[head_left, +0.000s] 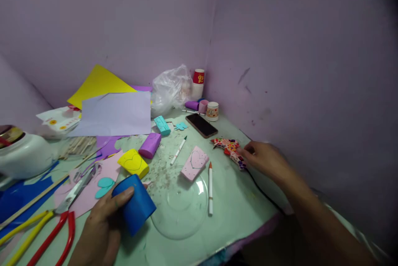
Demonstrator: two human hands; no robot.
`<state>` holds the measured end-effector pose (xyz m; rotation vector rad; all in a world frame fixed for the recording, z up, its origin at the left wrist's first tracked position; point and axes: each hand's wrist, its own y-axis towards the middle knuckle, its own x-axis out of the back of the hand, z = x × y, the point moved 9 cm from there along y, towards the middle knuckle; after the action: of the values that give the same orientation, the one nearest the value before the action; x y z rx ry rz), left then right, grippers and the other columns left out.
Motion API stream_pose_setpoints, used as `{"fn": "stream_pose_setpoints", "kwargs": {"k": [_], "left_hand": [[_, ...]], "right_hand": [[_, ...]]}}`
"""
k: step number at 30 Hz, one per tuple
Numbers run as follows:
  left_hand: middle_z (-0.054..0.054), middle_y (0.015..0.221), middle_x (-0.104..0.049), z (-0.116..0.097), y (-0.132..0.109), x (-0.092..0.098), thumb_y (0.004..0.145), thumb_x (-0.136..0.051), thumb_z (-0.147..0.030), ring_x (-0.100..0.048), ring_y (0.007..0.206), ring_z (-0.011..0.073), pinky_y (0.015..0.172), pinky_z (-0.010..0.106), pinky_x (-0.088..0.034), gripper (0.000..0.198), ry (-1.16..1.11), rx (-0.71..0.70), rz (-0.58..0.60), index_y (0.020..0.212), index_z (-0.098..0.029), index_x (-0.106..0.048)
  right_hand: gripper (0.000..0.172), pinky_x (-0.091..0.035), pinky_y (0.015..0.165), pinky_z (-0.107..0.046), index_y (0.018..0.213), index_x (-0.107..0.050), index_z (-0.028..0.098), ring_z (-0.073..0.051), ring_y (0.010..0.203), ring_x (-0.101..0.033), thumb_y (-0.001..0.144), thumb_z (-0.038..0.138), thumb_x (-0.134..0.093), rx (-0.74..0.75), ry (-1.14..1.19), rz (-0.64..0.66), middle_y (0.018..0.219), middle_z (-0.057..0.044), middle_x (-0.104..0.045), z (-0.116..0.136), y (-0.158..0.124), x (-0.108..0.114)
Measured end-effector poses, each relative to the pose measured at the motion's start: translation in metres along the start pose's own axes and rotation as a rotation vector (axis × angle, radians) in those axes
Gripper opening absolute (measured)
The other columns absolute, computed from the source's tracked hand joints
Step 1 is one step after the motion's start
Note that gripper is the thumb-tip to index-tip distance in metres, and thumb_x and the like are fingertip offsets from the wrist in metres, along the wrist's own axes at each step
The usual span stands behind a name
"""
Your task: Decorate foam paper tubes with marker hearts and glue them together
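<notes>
My left hand (pixel 105 216) is closed around a blue tube (pixel 136 206), held tilted over the front of the table with the thumb on its side. At the right, my right hand (pixel 259 156) has its thumb and fingers at the handle of a floral-patterned glue gun (pixel 231 146), which lies on the tabletop with its black cord running toward the edge. Beyond the blue tube lie a yellow roll (pixel 133 163) with a heart drawn on it, a purple roll (pixel 150 145), and a pink roll (pixel 195 163) that also bears a heart.
Red and yellow scissors (pixel 64 212) lie at the front left, near a white pot (pixel 26 154). Two markers, an orange one (pixel 210 191) and a green one (pixel 178 150), lie mid-table. A phone (pixel 201 125), paper cups (pixel 212 111) and a plastic bag (pixel 171 88) are farther back.
</notes>
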<state>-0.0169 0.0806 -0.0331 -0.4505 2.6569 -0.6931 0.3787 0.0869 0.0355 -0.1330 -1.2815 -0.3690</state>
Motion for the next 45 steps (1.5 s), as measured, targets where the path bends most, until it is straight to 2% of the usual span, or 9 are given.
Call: {"fn": "stream_pose_setpoints", "kwargs": {"k": [3, 7, 10, 14, 18, 24, 31, 38, 45], "left_hand": [[0.005, 0.073, -0.072, -0.001, 0.001, -0.005, 0.054, -0.076, -0.023, -0.066, 0.068, 0.0238, 0.056, 0.029, -0.053, 0.039, 0.054, -0.034, 0.065, 0.092, -0.016, -0.07], [0.005, 0.081, -0.072, -0.001, -0.008, -0.006, 0.052, -0.079, -0.025, -0.064, 0.07, 0.0199, 0.062, 0.028, -0.052, 0.048, 0.07, -0.059, 0.079, 0.097, -0.014, -0.067], [0.006, 0.08, -0.07, 0.0, -0.013, -0.012, 0.051, -0.079, -0.028, -0.063, 0.072, 0.0209, 0.064, 0.029, -0.051, 0.051, 0.061, -0.06, 0.142, 0.098, -0.013, -0.067], [0.007, 0.082, -0.069, 0.005, -0.012, -0.013, 0.051, -0.077, -0.029, -0.062, 0.07, 0.0214, 0.064, 0.033, -0.049, 0.053, 0.063, -0.043, 0.172, 0.1, -0.014, -0.066], [0.006, 0.08, -0.066, 0.01, -0.008, -0.013, 0.052, -0.075, -0.027, -0.062, 0.074, 0.0237, 0.064, 0.034, -0.048, 0.052, 0.103, -0.027, 0.204, 0.102, -0.017, -0.065], [0.008, 0.085, -0.066, 0.01, -0.008, -0.015, 0.053, -0.073, -0.028, -0.061, 0.076, 0.0237, 0.064, 0.034, -0.047, 0.052, 0.136, -0.022, 0.226, 0.103, -0.016, -0.064], [0.009, 0.088, -0.066, 0.013, -0.004, -0.017, 0.052, -0.073, -0.023, -0.059, 0.074, 0.0219, 0.064, 0.034, -0.048, 0.055, 0.144, -0.009, 0.257, 0.105, -0.014, -0.061], [0.009, 0.084, -0.067, 0.012, -0.003, -0.018, 0.055, -0.07, -0.024, -0.059, 0.074, 0.0216, 0.063, 0.033, -0.047, 0.046, 0.17, -0.031, 0.261, 0.099, -0.013, -0.064], [0.009, 0.082, -0.067, 0.011, -0.001, -0.018, 0.055, -0.072, -0.027, -0.06, 0.07, 0.022, 0.06, 0.033, -0.048, 0.043, 0.231, -0.054, 0.256, 0.095, -0.014, -0.065]], "right_hand": [[0.042, -0.032, 0.044, -0.026, 0.057, -0.066, 0.018, -0.019, 0.051, -0.058, 0.071, 0.057, -0.06, -0.056, 0.109, 0.194, 0.053, -0.004, -0.063, -0.01, 0.016, -0.027], [0.033, -0.035, 0.041, -0.026, 0.059, -0.066, 0.016, -0.016, 0.044, -0.055, 0.068, 0.048, -0.066, -0.107, 0.332, 0.263, 0.048, -0.002, -0.06, -0.01, 0.018, -0.051], [0.03, -0.044, 0.042, -0.028, 0.07, -0.07, 0.017, -0.016, 0.042, -0.056, 0.072, 0.047, -0.066, -0.325, 0.846, 0.229, 0.05, -0.004, -0.062, -0.028, 0.007, -0.064], [0.018, -0.051, 0.05, -0.03, 0.077, -0.073, 0.023, -0.017, 0.051, -0.063, 0.074, 0.039, -0.066, -0.289, 1.284, 0.33, 0.075, -0.01, -0.073, -0.02, -0.011, -0.07], [0.011, -0.045, 0.039, -0.024, 0.073, -0.069, 0.029, -0.016, 0.047, -0.056, 0.07, 0.04, -0.071, -0.124, 1.186, 0.298, 0.064, -0.005, -0.068, 0.007, -0.035, -0.053], [0.036, -0.038, 0.036, -0.024, 0.055, -0.062, 0.022, -0.013, 0.043, -0.046, 0.075, 0.052, -0.061, 0.188, 1.008, 0.27, 0.052, -0.003, -0.056, 0.084, -0.067, -0.041], [0.025, -0.039, 0.04, -0.02, 0.09, -0.069, 0.021, -0.011, 0.047, -0.048, 0.079, 0.041, -0.06, 0.332, 1.004, 0.43, 0.063, -0.001, -0.061, 0.158, -0.086, -0.045], [0.028, -0.052, 0.052, -0.026, 0.1, -0.069, 0.021, -0.017, 0.056, -0.06, 0.079, 0.038, -0.06, 0.351, 1.039, 0.455, 0.071, -0.003, -0.068, 0.167, -0.088, -0.056], [0.03, -0.052, 0.088, -0.041, 0.106, -0.067, 0.021, -0.026, 0.095, -0.066, 0.081, 0.036, -0.06, 0.411, 1.067, 0.475, 0.105, -0.01, -0.071, 0.169, -0.086, -0.056]]}}
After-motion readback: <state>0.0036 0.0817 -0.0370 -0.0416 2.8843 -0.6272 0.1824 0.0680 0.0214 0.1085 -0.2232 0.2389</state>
